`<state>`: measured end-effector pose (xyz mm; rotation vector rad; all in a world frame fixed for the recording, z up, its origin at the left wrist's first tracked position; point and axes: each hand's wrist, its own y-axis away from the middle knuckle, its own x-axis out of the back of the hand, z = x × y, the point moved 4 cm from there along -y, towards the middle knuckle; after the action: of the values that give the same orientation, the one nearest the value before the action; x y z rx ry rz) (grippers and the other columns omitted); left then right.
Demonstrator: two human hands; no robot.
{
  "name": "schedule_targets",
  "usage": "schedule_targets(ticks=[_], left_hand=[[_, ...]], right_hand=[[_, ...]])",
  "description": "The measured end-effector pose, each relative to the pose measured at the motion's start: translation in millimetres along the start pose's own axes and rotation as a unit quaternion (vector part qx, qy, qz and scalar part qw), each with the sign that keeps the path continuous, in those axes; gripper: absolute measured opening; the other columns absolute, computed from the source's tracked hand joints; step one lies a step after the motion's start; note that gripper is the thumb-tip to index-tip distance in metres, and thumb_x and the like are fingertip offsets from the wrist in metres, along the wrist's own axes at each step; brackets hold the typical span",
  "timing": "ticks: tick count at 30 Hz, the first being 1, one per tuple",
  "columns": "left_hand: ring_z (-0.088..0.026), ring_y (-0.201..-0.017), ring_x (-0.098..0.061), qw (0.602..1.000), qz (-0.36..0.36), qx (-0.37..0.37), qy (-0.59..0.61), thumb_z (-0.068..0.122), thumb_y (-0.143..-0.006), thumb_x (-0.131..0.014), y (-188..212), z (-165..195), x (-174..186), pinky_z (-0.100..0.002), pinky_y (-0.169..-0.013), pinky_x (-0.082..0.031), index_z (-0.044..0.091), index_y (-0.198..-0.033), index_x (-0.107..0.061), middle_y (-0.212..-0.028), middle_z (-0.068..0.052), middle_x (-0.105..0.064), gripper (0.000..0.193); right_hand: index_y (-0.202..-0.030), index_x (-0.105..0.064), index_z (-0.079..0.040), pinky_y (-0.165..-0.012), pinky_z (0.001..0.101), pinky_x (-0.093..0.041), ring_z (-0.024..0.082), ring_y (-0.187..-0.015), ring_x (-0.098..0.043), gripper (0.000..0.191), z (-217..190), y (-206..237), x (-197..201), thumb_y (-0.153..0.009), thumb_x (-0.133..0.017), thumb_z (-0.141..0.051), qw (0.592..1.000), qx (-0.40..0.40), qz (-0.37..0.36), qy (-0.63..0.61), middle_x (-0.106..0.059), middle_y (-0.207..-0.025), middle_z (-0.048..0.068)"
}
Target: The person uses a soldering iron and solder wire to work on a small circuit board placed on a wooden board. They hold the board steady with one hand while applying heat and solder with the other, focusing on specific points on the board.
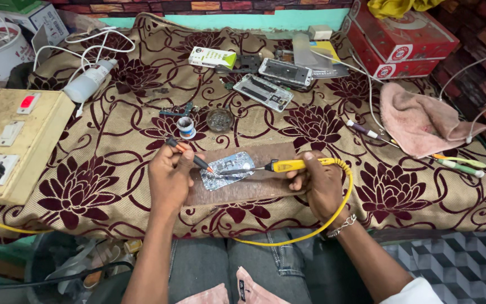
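On the brown wooden board [265, 183] lies a silvery rectangular circuit board [226, 170]. The right hand [319, 183] grips a yellow-handled soldering iron [285, 165], tip on the board; the left hand [170, 174] pinches an orange-and-black screwdriver [189, 155] beside it. Nearby stands a small white flux pot [186, 127].

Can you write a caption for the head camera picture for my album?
Right hand holds a yellow soldering iron and left hand a screwdriver over a circuit board.

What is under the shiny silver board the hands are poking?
The silver circuit board lies on a brown wooden slab, which rests on the flowered cloth. The slab part directly beneath the board is hidden.
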<state>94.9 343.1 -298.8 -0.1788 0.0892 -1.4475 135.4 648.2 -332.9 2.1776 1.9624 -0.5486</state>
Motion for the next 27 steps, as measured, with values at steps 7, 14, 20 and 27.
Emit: schedule_targets(ticks=[7, 14, 20, 27], left_hand=[[-0.006, -0.064, -0.07, 0.999, -0.009, -0.021, 0.023, 0.021, -0.1, -0.062, -0.1, -0.4, 0.1, -0.018, -0.043, -0.04, 0.005, -0.101, -0.062, -0.087, -0.009, -0.08, 0.015], [-0.005, -0.068, -0.07, 0.999, -0.005, -0.03, 0.045, 0.026, -0.097, -0.067, -0.1, -4.3, 0.5, -0.017, -0.045, -0.041, 0.005, -0.102, -0.062, -0.086, -0.007, -0.079, 0.022], [-0.004, -0.061, -0.059, 0.998, 0.007, -0.036, 0.059, 0.026, -0.094, -0.075, -0.6, -7.0, 1.1, -0.018, -0.045, -0.039, 0.004, -0.102, -0.063, -0.082, -0.004, -0.074, 0.026], [-0.002, -0.059, -0.063, 0.999, 0.028, -0.005, 0.023, 0.024, -0.091, -0.075, 3.3, -4.4, 1.9, -0.018, -0.042, -0.038, 0.005, -0.099, -0.065, -0.077, -0.003, -0.075, 0.023]], right_hand=[[-0.102, -0.061, 0.004, -0.056, 0.0279, -0.056, 0.015, -0.057, -0.063, 0.029, 1.3, -0.8, 0.2, -0.106, -0.053, -0.023, 1.0, -0.001, -0.004, 0.003, -0.071, -0.08, 0.017], [-0.104, -0.06, 0.004, -0.056, 0.0286, -0.056, 0.015, -0.057, -0.062, 0.027, 0.4, -1.1, 0.7, -0.106, -0.054, -0.023, 1.0, -0.001, -0.008, -0.005, -0.071, -0.081, 0.018], [-0.105, -0.061, 0.004, -0.057, 0.0275, -0.056, 0.015, -0.058, -0.063, 0.028, 0.2, 0.7, 0.5, -0.106, -0.053, -0.023, 1.0, 0.002, -0.016, 0.002, -0.071, -0.082, 0.018], [-0.106, -0.061, 0.004, -0.056, 0.0285, -0.057, 0.016, -0.058, -0.065, 0.026, 2.2, 0.4, 2.6, -0.105, -0.055, -0.021, 1.0, 0.0, -0.02, 0.014, -0.073, -0.083, 0.019]])
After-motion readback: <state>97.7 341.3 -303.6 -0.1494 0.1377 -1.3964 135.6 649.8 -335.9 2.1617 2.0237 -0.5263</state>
